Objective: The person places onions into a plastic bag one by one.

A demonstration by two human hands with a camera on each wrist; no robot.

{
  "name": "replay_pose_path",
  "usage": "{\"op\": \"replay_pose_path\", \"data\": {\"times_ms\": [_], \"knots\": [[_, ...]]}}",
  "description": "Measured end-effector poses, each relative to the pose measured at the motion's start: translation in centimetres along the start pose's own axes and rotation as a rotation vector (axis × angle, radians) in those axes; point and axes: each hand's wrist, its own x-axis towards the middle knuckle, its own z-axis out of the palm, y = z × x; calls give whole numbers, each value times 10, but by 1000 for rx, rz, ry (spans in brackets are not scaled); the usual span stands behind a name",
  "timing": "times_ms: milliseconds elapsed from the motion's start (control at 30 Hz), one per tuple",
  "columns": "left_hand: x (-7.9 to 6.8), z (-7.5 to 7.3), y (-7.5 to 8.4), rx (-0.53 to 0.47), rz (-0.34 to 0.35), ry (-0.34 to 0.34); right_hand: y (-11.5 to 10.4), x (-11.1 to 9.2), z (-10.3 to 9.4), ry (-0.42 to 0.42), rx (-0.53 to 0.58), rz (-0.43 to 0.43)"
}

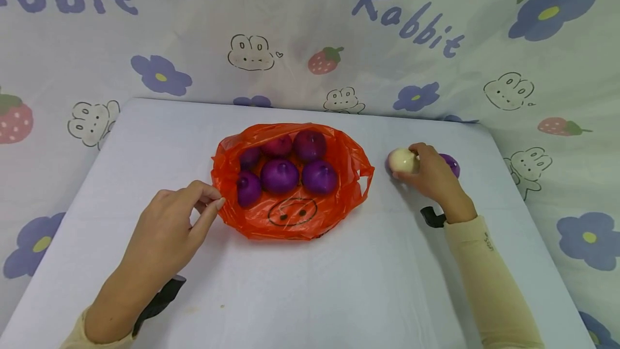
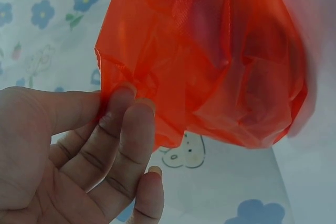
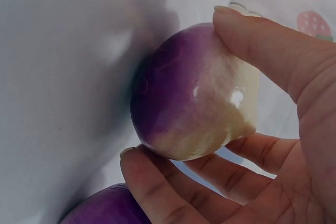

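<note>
An orange-red plastic bag (image 1: 290, 230) lies with its mouth facing up, and several purple onions (image 1: 280, 176) show inside it. My left hand (image 1: 169, 225) pinches the bag's left rim between thumb and fingers; the left wrist view shows the thin film (image 2: 152, 51) caught at the fingertips. To the right of the bag, my right hand (image 1: 436, 176) holds a glossy purple-and-white onion (image 3: 194, 93) between thumb and fingers, close to the table. Another purple onion (image 1: 451, 165) sits just beyond that hand, partly hidden by it.
A white-covered table (image 1: 310, 295) spreads under everything. Behind it hangs a cloth (image 1: 290, 15) printed with rabbits, flowers and strawberries. One bag handle loop (image 1: 366, 182) sticks out on the right side. Black straps (image 1: 162, 298) are at both wrists.
</note>
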Motion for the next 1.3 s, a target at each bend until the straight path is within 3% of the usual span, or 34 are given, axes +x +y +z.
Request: {"op": "replay_pose_path", "data": {"times_ms": [667, 1000, 1300], "knots": [[2, 1, -1, -12, 47, 36, -3, 4, 7, -50, -6, 39], [1, 0, 0, -3, 2, 6, 1, 4, 11, -34, 14, 43], [0, 1, -1, -8, 6, 11, 3, 4, 14, -35, -4, 58]]}}
